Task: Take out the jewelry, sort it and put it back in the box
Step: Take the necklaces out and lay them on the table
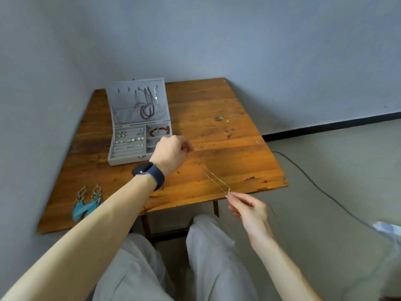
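A grey jewelry box [130, 158] stands open on the wooden table [217, 137], with necklaces [146, 105] hanging in its lid, small earrings and rings [130, 140] in the left slots and a red bracelet [160, 131] in a right compartment. A thin silver chain [217, 179] stretches over the table's right front. My right hand [247, 210] pinches its near end by the table edge. My left hand [173, 152], fingers curled, is beside the box's right front corner, at the chain's far end; the pinch itself is hidden.
Two turquoise feather earrings [86, 203] lie at the table's front left. The table sits in a corner against blue-grey walls. A dark cable [314, 181] runs across the floor on the right. My knees in light trousers are under the front edge.
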`<state>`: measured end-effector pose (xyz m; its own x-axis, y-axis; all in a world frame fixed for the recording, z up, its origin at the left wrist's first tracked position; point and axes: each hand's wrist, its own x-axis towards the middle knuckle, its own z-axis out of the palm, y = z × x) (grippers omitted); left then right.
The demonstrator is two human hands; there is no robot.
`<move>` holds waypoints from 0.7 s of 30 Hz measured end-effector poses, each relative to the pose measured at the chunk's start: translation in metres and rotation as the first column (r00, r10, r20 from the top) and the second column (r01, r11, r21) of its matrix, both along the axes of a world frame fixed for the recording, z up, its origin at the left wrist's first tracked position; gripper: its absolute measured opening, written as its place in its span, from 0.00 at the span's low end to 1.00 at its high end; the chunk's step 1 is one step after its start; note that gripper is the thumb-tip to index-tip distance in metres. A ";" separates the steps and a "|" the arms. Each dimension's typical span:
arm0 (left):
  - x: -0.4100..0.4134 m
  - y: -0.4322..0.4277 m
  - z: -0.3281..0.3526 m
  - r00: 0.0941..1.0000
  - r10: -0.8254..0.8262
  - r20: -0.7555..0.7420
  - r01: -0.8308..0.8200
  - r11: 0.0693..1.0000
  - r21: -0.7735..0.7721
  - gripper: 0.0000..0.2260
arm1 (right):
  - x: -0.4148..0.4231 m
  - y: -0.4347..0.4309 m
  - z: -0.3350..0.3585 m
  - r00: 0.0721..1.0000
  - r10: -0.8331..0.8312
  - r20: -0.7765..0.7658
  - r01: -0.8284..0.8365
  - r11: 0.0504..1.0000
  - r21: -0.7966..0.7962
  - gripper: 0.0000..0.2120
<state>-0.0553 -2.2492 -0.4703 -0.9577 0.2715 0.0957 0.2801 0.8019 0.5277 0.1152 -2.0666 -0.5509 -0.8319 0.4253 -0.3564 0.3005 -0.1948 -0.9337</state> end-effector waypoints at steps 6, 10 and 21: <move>-0.042 0.069 -0.017 0.992 -0.123 -0.032 0.120 0.989 -0.082 0.15 | -0.015 0.037 -0.009 0.991 -0.113 0.065 0.099 0.979 0.181 0.02; -0.063 0.106 -0.031 0.972 -0.236 -0.003 0.231 0.950 -0.210 0.16 | -0.023 0.051 -0.010 0.996 -0.063 0.059 0.016 0.805 0.593 0.03; -0.089 0.139 -0.060 0.957 -0.288 0.035 0.287 0.920 -0.268 0.13 | -0.046 0.075 -0.023 0.976 -0.216 0.033 0.084 0.512 0.855 0.04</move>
